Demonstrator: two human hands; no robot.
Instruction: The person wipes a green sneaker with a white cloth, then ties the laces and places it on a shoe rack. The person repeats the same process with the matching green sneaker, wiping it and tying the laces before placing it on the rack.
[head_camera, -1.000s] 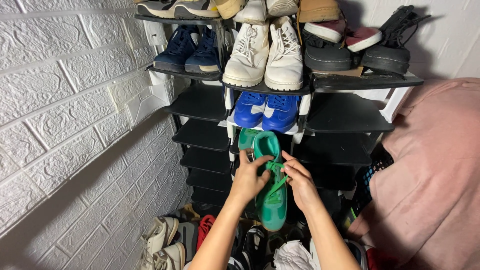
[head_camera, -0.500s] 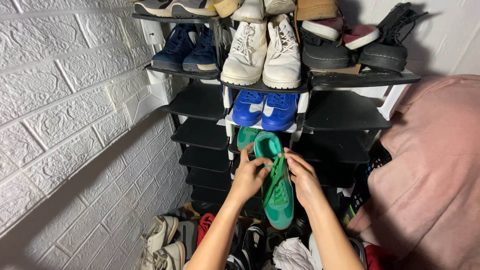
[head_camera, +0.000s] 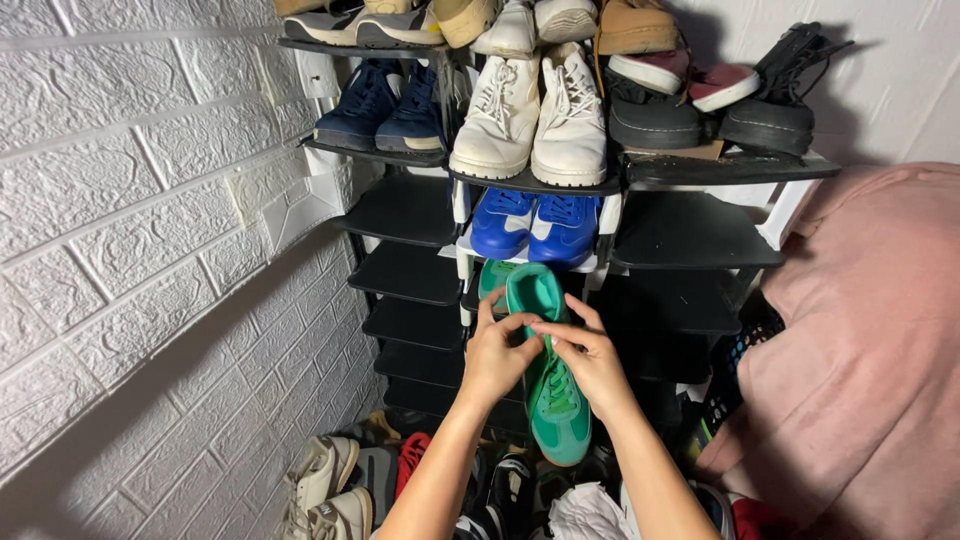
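Observation:
A green sneaker (head_camera: 556, 410) with green laces is held in front of a black shoe rack (head_camera: 405, 210), heel up and toe pointing down. My left hand (head_camera: 494, 358) grips its left side near the collar. My right hand (head_camera: 588, 362) pinches the laces at the top of the tongue, fingers meeting my left thumb. A second green sneaker (head_camera: 492, 278) sits on the rack shelf just behind.
The rack holds blue sneakers (head_camera: 535, 225), white high-tops (head_camera: 535, 110), navy shoes (head_camera: 385, 100) and black boots (head_camera: 770, 105). A white brick wall (head_camera: 130, 250) is on the left, a pink fabric mass (head_camera: 860, 350) on the right. Loose shoes (head_camera: 340, 480) lie on the floor.
The loose lace loops that my right hand pulled out have been drawn in; my right hand moved up and left to the tongue, closer to my left hand.

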